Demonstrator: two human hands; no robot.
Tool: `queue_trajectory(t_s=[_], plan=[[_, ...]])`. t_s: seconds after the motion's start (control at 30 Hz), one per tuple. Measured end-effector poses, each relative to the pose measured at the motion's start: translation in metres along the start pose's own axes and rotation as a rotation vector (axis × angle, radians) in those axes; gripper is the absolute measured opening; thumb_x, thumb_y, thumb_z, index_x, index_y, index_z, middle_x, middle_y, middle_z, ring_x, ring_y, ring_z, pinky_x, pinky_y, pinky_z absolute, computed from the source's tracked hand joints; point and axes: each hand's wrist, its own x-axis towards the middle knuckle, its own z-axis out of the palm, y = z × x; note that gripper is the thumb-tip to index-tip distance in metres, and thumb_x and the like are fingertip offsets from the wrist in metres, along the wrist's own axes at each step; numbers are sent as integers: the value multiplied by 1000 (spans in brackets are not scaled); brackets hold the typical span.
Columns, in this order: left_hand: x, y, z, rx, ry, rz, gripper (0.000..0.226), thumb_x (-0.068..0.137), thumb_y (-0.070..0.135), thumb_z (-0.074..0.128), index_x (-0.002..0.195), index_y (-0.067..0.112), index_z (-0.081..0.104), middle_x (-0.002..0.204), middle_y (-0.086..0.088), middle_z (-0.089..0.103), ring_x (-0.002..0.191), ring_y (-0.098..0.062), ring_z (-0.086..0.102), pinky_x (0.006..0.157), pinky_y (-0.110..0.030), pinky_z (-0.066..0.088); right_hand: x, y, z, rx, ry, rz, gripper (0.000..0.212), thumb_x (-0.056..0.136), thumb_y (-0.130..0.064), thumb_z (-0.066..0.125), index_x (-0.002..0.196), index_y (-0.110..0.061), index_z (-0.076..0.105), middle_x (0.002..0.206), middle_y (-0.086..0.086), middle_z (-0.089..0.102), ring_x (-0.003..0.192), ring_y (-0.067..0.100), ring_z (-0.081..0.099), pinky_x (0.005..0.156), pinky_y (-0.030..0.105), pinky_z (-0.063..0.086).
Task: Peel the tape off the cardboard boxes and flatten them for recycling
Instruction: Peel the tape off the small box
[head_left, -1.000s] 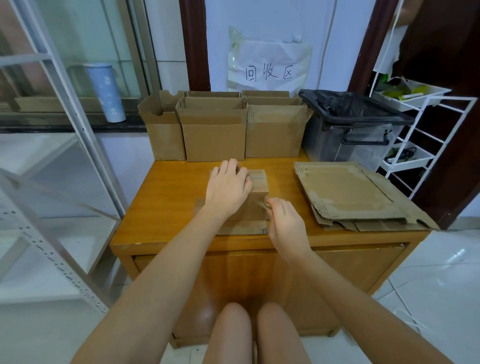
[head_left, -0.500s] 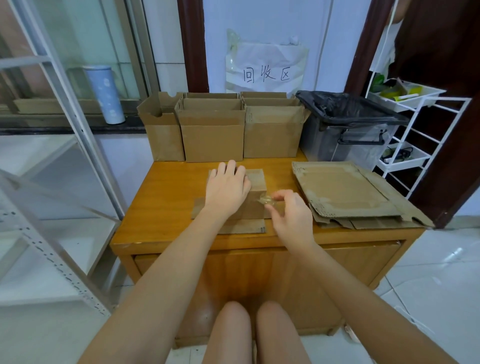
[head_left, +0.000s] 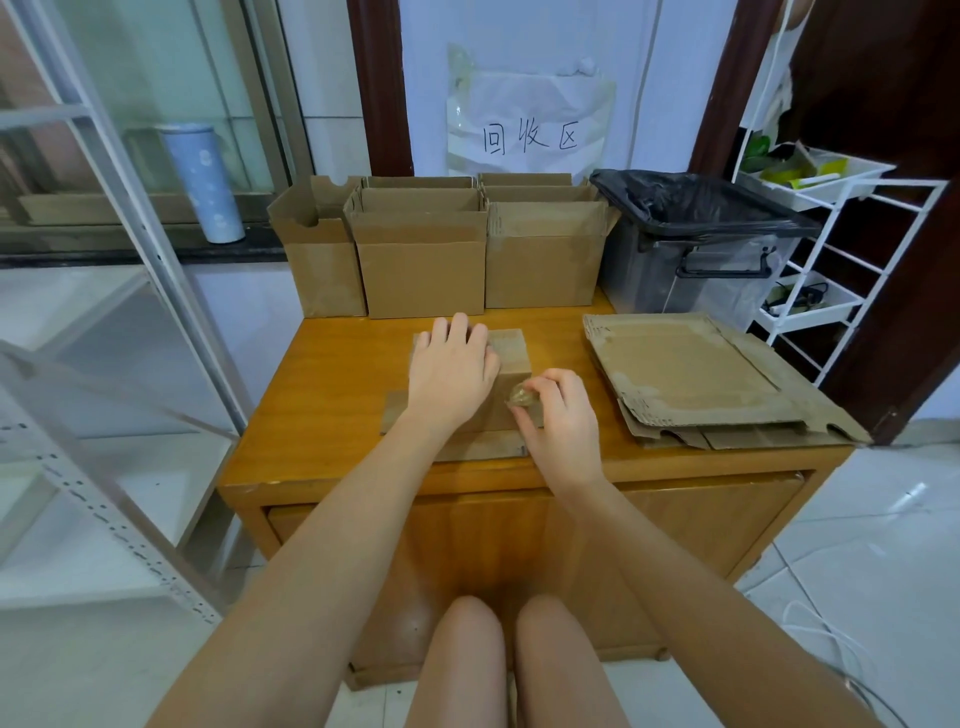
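Pressing the small brown cardboard box (head_left: 511, 358) near the wooden table's (head_left: 332, 415) front edge.
Left hand (head_left: 451, 375) lies flat on it; right hand (head_left: 558, 415) pinches crumpled clear tape (head_left: 521, 397) at fingertips (head_left: 537, 385).

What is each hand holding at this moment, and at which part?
The right hand pinches a crumpled wad of clear tape between its thumb and fingertips. The left hand holds nothing; it presses flat on the small cardboard box.

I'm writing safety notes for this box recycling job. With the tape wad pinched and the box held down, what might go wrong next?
The sticky tape wad pinched in the right hand may cling to the fingers or the small box rather than dropping cleanly. The left hand lies flat on that box; if it lifts, the box could slide on the smooth wooden table. The flattened cardboard stack overhangs the table's right edge and might slip off if bumped.
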Motion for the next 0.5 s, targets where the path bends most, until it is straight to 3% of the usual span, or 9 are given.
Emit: queue_trajectory(t_s=[0.33,0.5], plan=[[3,1,0,11,0,-47,36,102,34,29,123,13,50,130,-8,48,117,-22,44,97,-33,37,-6,21,1,-49,-73,-159,27,77,4,74,102,8,67,97,20,67,84,29,66,72,35,58],[4,2,0,19,-3,-40,36,102,33,28,124,13,50,131,-8,48,118,-22,44,98,-32,37,-19,22,-4,-19,-219,-183,43,65,20,73,106,8,65,102,20,66,92,31,66,79,37,58]])
